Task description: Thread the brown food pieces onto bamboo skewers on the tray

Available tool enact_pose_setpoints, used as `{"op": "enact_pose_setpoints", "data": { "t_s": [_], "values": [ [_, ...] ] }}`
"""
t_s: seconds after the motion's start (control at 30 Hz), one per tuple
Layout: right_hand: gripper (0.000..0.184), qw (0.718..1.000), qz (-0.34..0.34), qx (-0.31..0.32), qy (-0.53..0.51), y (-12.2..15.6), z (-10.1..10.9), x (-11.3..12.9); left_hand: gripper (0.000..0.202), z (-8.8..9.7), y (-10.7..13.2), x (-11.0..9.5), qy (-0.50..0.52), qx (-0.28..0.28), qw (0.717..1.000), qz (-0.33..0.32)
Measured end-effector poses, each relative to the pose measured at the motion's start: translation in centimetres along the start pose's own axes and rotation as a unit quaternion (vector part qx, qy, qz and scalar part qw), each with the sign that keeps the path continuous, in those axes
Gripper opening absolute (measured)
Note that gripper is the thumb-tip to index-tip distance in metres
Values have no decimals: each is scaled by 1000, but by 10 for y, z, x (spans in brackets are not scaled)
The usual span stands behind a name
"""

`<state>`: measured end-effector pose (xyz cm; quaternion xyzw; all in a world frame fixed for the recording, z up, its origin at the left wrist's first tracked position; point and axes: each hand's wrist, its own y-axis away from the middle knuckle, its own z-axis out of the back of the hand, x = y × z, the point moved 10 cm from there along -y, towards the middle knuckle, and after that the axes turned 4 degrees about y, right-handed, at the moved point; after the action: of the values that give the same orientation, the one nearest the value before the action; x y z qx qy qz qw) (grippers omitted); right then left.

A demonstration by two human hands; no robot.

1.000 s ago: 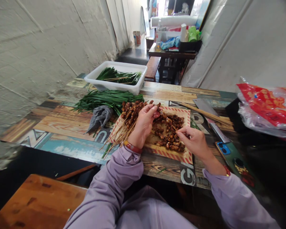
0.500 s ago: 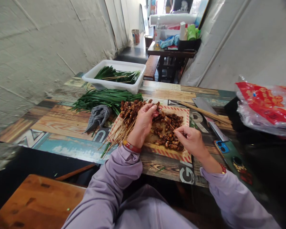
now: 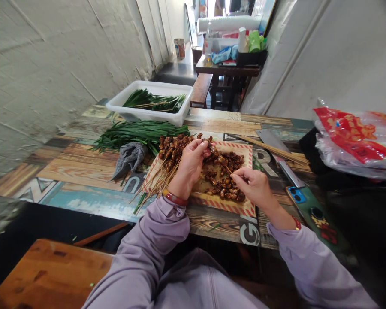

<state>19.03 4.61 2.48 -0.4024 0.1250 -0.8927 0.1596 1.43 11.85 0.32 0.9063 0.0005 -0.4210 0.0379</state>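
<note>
My left hand [image 3: 193, 161] is closed in a pinch at the far side of a striped paper-lined tray [image 3: 249, 209]. Dark, glossy brown food pieces show at its fingertips, though the fingers partly hide them. A thin wooden skewer [image 3: 229, 170] is pinched in my right hand [image 3: 252, 184], its tip pointing up and left over the loose brown pieces [image 3: 227, 189]. To the left of my left hand lies a pile of loaded skewers [image 3: 172, 150], their bare sticks fanning toward the table's near edge.
Green chives [image 3: 138, 135] lie behind a grey cloth [image 3: 130, 158]. A white plastic tub [image 3: 116, 105] holds more greens. On the right are spare skewers [image 3: 276, 150], a cleaver [image 3: 281, 159], a phone in a green case [image 3: 315, 214] and red-printed plastic bags [image 3: 354, 137].
The whole view has shifted slightly, so things sit a little further left. The skewer in my right hand has moved little relative to the left hand, and both hands keep their pinch.
</note>
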Motion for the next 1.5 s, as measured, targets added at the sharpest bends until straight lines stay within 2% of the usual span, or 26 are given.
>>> {"op": "enact_pose_setpoints", "data": {
  "t_s": [0.2, 0.33, 0.5, 0.6, 0.9, 1.17, 1.5],
  "values": [
    [22, 997, -44, 9, -61, 1, 0, -10, 34, -6, 2, 2, 4, 26, 999, 24],
    [24, 991, -70, -9, -117, -1, 2, -18, 38, -10, 6, 14, -7, 32, 998, 54],
    [25, 987, -78, -17, -138, -2, 1, -24, 34, -28, 20, 38, -38, 108, 987, 113],
    [24, 986, -78, -12, -145, -1, -1, -23, 33, -34, 26, 45, -39, 135, 982, 130],
    [21, 986, -82, -3, -147, 0, -2, -20, 30, -33, 29, 48, 13, 113, 983, 146],
    [22, 985, -90, -7, -144, 0, -3, -23, 30, -32, 28, 50, -1, 104, 985, 138],
    [23, 987, -87, -16, -134, 0, 2, -21, 29, -35, 30, 54, -32, 122, 983, 133]
  ]
}}
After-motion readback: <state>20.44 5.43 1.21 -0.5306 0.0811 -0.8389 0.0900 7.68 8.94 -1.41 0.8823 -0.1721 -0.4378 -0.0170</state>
